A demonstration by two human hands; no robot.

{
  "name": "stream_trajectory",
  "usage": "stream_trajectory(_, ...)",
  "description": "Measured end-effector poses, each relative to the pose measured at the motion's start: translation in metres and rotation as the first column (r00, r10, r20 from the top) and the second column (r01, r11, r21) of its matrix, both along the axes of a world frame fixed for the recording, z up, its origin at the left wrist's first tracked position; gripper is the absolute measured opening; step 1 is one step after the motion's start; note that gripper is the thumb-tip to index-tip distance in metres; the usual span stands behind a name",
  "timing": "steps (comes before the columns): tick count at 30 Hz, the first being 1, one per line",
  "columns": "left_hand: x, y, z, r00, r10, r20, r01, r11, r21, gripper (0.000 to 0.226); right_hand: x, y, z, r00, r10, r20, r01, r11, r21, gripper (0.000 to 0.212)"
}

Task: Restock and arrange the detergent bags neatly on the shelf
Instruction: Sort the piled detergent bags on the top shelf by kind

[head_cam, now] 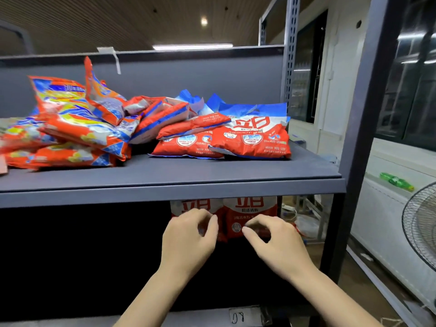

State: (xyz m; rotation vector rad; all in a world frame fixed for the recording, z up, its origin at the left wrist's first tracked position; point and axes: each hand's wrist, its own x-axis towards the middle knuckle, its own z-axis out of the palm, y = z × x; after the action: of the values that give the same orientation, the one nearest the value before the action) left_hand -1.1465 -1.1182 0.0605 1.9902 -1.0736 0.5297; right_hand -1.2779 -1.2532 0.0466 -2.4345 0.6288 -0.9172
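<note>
Two red-and-white detergent bags stand upright side by side on the dark lower shelf, the left bag (188,206) and the right bag (251,213). Their tops are hidden behind the upper shelf's front edge (165,197). My left hand (188,237) hovers in front of the left bag and my right hand (273,241) in front of the right bag. Both have loosely curled fingers and nothing visibly gripped. Whether the fingertips touch the bags is unclear. On the upper shelf lie an untidy heap of orange-and-yellow bags (70,128) and flat red-and-blue bags (250,135).
A grey upright post (363,128) frames the shelf on the right. Beyond it are a white chest freezer (387,208) with green bottles (396,180) and a fan grille (422,223). A label reading 08 (238,316) marks the lower shelf's front edge.
</note>
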Motion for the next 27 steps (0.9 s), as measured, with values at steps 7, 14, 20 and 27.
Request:
stream_trajectory(7, 0.028, 0.011, 0.076, 0.974, 0.219, 0.051, -0.204, 0.956, -0.213, 0.031, 0.016, 0.016, 0.070, 0.950, 0.053, 0.307, -0.055, 0.998, -0.002, 0.031)
stream_trajectory(14, 0.097, 0.002, 0.142, 0.960, 0.265, 0.091, -0.246, 0.952, -0.183, 0.019, 0.058, -0.010, 0.132, 0.942, -0.029, 0.335, 0.041, 0.999, -0.028, 0.014)
stream_trajectory(20, 0.179, -0.025, 0.179, 0.943, 0.271, 0.192, -0.263, 0.962, -0.068, 0.031, 0.091, -0.075, 0.160, 0.946, -0.289, 0.149, 0.284, 0.957, 0.054, 0.033)
stream_trajectory(27, 0.234, -0.058, 0.204, 0.925, 0.310, 0.221, -0.334, 0.939, 0.077, 0.041, 0.113, -0.130, 0.159, 0.882, -0.470, 0.018, 0.412, 0.791, 0.452, 0.075)
